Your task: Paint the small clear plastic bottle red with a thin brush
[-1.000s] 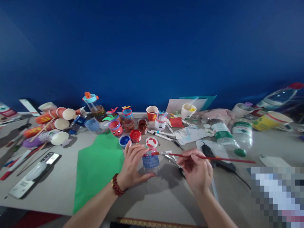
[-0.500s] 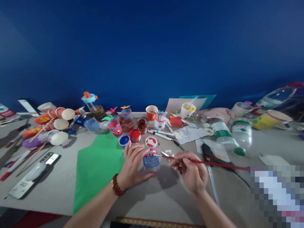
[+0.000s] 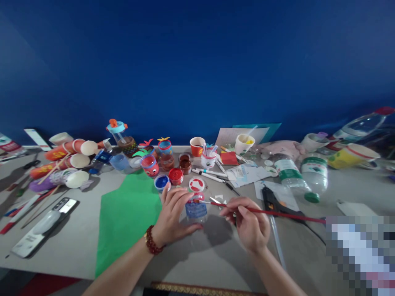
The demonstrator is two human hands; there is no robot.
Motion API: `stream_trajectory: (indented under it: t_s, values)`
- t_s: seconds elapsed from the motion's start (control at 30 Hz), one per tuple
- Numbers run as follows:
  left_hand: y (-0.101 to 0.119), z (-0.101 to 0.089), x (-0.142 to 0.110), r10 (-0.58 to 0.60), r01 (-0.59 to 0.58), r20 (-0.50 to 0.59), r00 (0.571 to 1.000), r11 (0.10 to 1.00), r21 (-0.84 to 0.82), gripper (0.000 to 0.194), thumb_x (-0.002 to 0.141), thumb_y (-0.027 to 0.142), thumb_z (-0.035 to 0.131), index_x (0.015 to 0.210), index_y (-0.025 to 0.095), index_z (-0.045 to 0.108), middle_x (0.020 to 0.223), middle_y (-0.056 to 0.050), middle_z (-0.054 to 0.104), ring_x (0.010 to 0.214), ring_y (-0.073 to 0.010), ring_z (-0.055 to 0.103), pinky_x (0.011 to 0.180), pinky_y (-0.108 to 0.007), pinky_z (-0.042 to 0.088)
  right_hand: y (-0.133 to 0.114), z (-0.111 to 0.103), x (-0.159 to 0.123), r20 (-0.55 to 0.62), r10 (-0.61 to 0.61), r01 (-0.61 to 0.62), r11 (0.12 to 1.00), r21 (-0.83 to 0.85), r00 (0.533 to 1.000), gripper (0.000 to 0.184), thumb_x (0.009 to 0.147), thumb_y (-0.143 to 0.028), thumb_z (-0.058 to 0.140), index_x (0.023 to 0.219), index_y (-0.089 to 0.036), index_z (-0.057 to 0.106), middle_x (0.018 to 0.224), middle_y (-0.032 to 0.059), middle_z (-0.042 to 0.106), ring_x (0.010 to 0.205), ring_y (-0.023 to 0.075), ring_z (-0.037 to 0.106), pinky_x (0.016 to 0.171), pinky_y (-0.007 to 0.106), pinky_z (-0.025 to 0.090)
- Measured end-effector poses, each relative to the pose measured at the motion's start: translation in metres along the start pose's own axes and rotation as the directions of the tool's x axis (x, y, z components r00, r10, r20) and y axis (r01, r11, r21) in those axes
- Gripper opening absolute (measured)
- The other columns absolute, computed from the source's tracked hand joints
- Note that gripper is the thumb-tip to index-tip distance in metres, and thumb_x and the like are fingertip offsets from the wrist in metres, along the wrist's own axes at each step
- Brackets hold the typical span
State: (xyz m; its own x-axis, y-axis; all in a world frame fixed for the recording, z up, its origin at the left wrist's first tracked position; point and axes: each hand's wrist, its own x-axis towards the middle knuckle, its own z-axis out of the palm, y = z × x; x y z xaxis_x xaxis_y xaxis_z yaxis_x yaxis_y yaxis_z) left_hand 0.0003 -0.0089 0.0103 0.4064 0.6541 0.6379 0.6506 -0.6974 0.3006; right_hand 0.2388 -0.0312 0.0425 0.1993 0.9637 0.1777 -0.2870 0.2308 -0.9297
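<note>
A clear plastic bottle piece (image 3: 196, 210), painted blue around its middle and red near the top, is held between the thumb and fingers of my left hand (image 3: 171, 217). My right hand (image 3: 249, 222) pinches a long red-handled paintbrush (image 3: 288, 215), its bristles at the red upper band of the bottle piece. Just beyond stand an open pot of blue paint (image 3: 161, 182), an open pot of red paint (image 3: 175, 176) and a pot of brown paint (image 3: 185, 163). A red-smeared white lid (image 3: 196, 184) lies right behind the bottle piece.
Green paper (image 3: 128, 222) lies left of my hands, with a phone (image 3: 46, 227) farther left. Decorated cups (image 3: 149, 165) stand behind the paints. Scissors (image 3: 217, 201), a black glue gun (image 3: 273, 201) and plastic bottles (image 3: 314, 174) are on the right. A blue wall (image 3: 197, 74) closes the back.
My right hand has moved slightly left and down, carrying the brush tip farther left along the red band. My left hand stays in place around the bottle piece.
</note>
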Motion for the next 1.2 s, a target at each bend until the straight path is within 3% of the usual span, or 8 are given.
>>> stream_trajectory:
  t_s: [0.2, 0.43, 0.67, 0.83, 1.03, 1.2]
  values:
    - [0.0005, -0.0009, 0.0012, -0.004, 0.004, -0.007, 1.0, 1.0, -0.011, 0.075, 0.083, 0.059, 0.076, 0.142, 0.02, 0.052, 0.124, -0.015, 0.072, 0.122, -0.0341, 0.063, 0.126, -0.062, 0.021, -0.0057, 0.0014, 0.0054, -0.119, -0.037, 0.041, 0.999, 0.03, 0.992, 0.017, 0.078, -0.028, 0.067, 0.065, -0.02, 0.076, 0.054, 0.0061, 0.072, 0.043, 0.0161, 0.061, 0.04, 0.022, 0.043]
    - [0.0005, -0.0011, 0.0016, 0.008, -0.008, 0.0, 1.0, 1.0, -0.017, 0.074, 0.083, 0.059, 0.076, 0.141, 0.02, 0.052, 0.124, -0.015, 0.071, 0.123, -0.0335, 0.062, 0.126, -0.062, 0.021, -0.0069, 0.0054, 0.004, -0.024, 0.0, 0.001, 1.0, 0.026, 1.0, 0.017, 0.079, -0.028, 0.068, 0.068, -0.02, 0.078, 0.057, 0.007, 0.075, 0.045, 0.0177, 0.064, 0.042, 0.024, 0.045]
    - [0.0009, -0.0024, 0.0023, 0.0, 0.0, -0.015, 1.0, 1.0, -0.011, 0.073, 0.083, 0.061, 0.075, 0.138, 0.018, 0.055, 0.125, -0.015, 0.071, 0.123, -0.0332, 0.062, 0.125, -0.06, 0.024, -0.0077, 0.0012, 0.008, -0.143, -0.005, 0.015, 0.998, 0.067, 0.99, 0.016, 0.074, -0.031, 0.069, 0.064, -0.02, 0.076, 0.052, 0.0056, 0.071, 0.041, 0.0172, 0.063, 0.038, 0.021, 0.042]
    - [0.0002, -0.0029, 0.0012, 0.011, -0.011, -0.006, 1.0, 1.0, -0.017, 0.073, 0.083, 0.06, 0.075, 0.139, 0.019, 0.054, 0.124, -0.015, 0.071, 0.123, -0.0331, 0.062, 0.126, -0.06, 0.023, -0.0062, 0.004, 0.0081, -0.111, 0.068, -0.061, 0.996, 0.066, 0.991, 0.014, 0.073, -0.029, 0.07, 0.065, -0.02, 0.076, 0.054, 0.0064, 0.073, 0.041, 0.0171, 0.063, 0.039, 0.022, 0.043]
    - [0.0012, -0.0035, 0.0026, 0.007, -0.007, -0.013, 1.0, 1.0, -0.022, 0.072, 0.084, 0.063, 0.073, 0.138, 0.018, 0.054, 0.124, -0.015, 0.071, 0.122, -0.0329, 0.062, 0.126, -0.059, 0.021, -0.0048, 0.0015, 0.0097, -0.183, 0.029, -0.01, 0.995, 0.102, 0.983, 0.014, 0.071, -0.029, 0.068, 0.063, -0.02, 0.075, 0.051, 0.0049, 0.071, 0.039, 0.0167, 0.062, 0.038, 0.021, 0.042]
    - [0.0019, -0.003, 0.0027, 0.005, -0.005, -0.012, 1.0, 1.0, -0.027, 0.069, 0.085, 0.06, 0.073, 0.137, 0.018, 0.055, 0.125, -0.015, 0.071, 0.124, -0.0326, 0.061, 0.125, -0.057, 0.024, -0.0045, 0.0041, 0.0088, -0.118, 0.074, -0.063, 0.994, 0.095, 0.99, 0.015, 0.073, -0.03, 0.069, 0.064, -0.019, 0.075, 0.053, 0.006, 0.073, 0.039, 0.0166, 0.063, 0.039, 0.02, 0.043]
